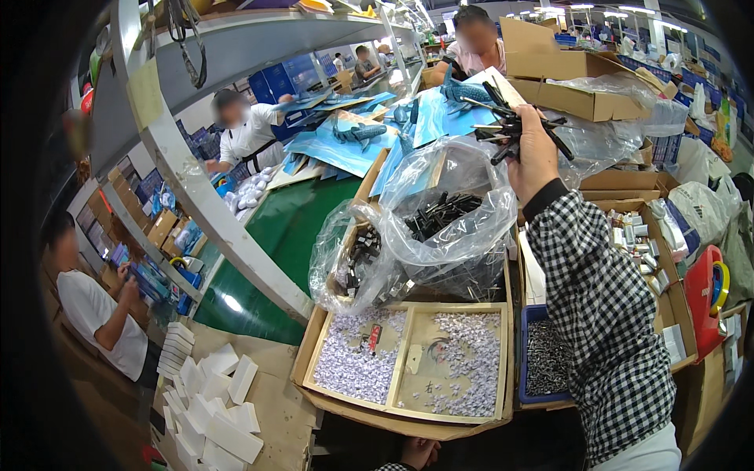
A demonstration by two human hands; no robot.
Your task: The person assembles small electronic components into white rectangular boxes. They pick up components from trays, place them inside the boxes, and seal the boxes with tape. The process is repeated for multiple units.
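My right hand [536,153], in a black-and-white checked sleeve, is raised at the upper right. Its fingers are closed around a bunch of thin black sticks [503,125] that jut out on several sides. Below and left of it, a clear plastic bag [440,255] holds more dark pieces [444,220]. At the bottom edge, my left hand [419,453] shows only in part, with curled fingers under the front of a divided wooden tray [404,357]. Whatever it may hold is hidden. Small white pieces [357,369] lie in both halves of the tray.
Right of the tray stands a blue bin [534,312] of small dark metal parts. White boxes [212,416] are heaped at the lower left, beside a green belt [279,243]. A slanted metal post [204,188] crosses the left side. Several people work farther off.
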